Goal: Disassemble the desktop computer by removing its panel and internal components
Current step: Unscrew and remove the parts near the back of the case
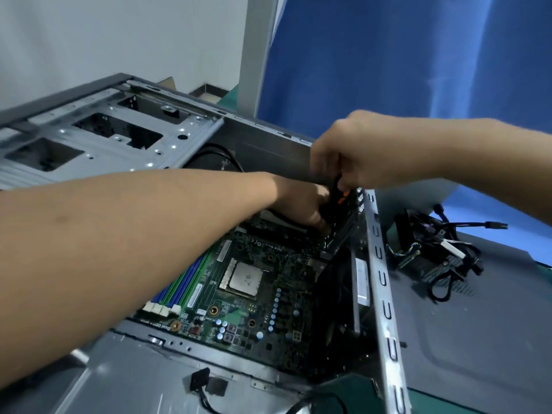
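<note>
Open computer case [119,135] lying on its side, green circuit board [254,297] flat inside. Right hand [352,150] over the board's far corner, fingers curled round a black and orange tool handle [339,194], probably a screwdriver. Left hand [301,207] just beneath, low against the board; too blurred to tell its grip. Off to the right, side panel [478,330] with a tangle of cables [442,252] on top.

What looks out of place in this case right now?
Nothing looks damaged. The CPU sits bare, no cooler; an unplugged black connector lies on the near edge of the case; loose cables are heaped on the grey panel beside it.
</note>
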